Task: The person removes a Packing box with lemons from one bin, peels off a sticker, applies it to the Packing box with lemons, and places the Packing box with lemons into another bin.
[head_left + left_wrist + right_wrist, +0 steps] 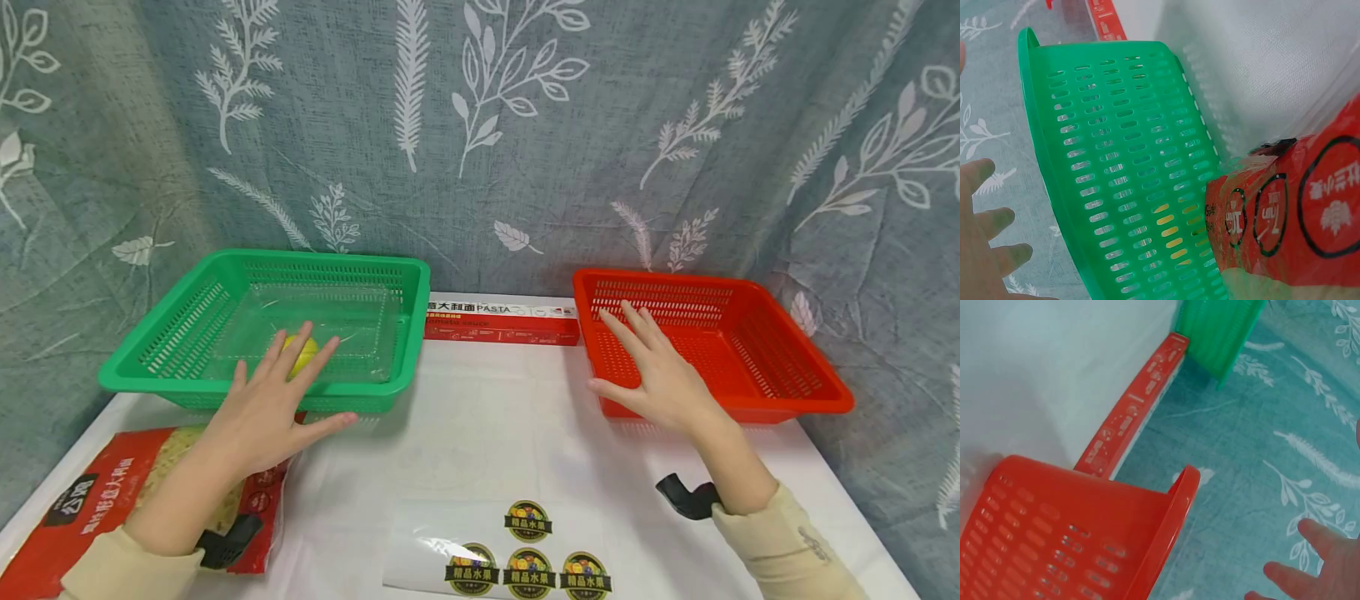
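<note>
My left hand (266, 412) hovers with spread fingers over the near rim of the green basket (416, 333), holding nothing. Inside that basket lie a clear plastic tray (360, 312) and a yellow round fruit (303, 357), partly hidden behind my fingers. Under my left forearm is a red bag of pasta (112, 492), its pale contents showing through a window. Over the near left side of the red basket (787, 400), my right hand (663, 379) also has its fingers spread and nothing in it. No items show in the red basket.
A long red and white pasta box (502, 325) lies between the baskets at the back, against the grey patterned curtain (480, 125). Near the front edge, a clear sheet (427, 542) carries several round black fruit stickers (528, 571). White cloth covers the table (480, 425).
</note>
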